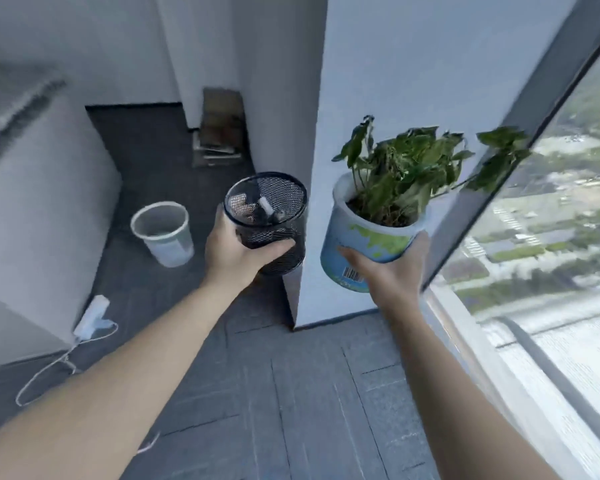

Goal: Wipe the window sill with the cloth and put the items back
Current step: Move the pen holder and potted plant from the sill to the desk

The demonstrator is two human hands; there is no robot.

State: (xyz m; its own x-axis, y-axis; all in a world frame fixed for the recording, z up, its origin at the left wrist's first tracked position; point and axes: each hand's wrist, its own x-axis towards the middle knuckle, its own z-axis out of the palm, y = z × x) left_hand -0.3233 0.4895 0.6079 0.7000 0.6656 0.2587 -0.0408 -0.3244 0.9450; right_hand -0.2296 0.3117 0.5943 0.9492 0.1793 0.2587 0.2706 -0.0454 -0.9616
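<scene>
My left hand [238, 252] grips a black wire-mesh pen holder [267, 220] from below and the side; a few small items lie inside it. My right hand [392, 268] holds a potted plant [368, 237], a blue and green pot with a barcode and drooping green leaves, tilted a little to the right. Both are held in the air above the grey floor, in front of a white pillar [361, 98]. The window sill [465, 327] runs along the glass at the right, a pale strip. No cloth is in view.
A clear plastic bin [163, 233] stands on the floor at the left, beside a white cabinet [32, 220]. A white power strip [90, 317] with its cable lies on the floor. A stack of boards [219, 133] leans in the far corner. The large window [551, 202] fills the right.
</scene>
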